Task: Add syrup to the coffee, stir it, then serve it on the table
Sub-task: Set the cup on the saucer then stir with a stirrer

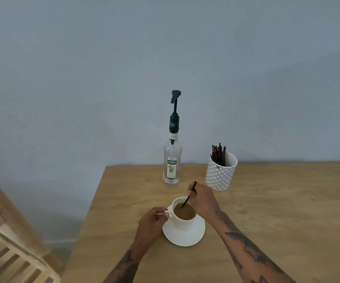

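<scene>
- Pinching a dark stir stick point(189, 196) between thumb and fingertips, the right hand point(202, 200) hovers just over the far right rim of the white cup point(183, 218).
- Stick's long axis is tilted: top end points up and away toward the far right, above the knuckles, and the bottom end dips down-left into the coffee point(184, 211) near the middle of the cup.
- Left hand point(151, 222) sits on the cup's left side, thumb and fingers curled round the little handle, gripping it.
- Cup stands upright on a white saucer point(185, 234), right between the two hands, and the saucer is flat on the wooden bench point(267, 221).
- Coffee looks light brown and milky, filling most of the cup.
- Syrup bottle point(172, 158) stands upright beyond the right hand, a bit to its left, near the back edge of the bench. Clear glass, dark green pump on top, spout pointing left.
- Just past the right hand and to its right is a white patterned holder point(221, 173) with more dark sticks point(219, 153) standing in it, leaning a bit left.
- Wooden slatted rack point(12, 256) sits well off to the left of the left hand, lower than the bench.
</scene>
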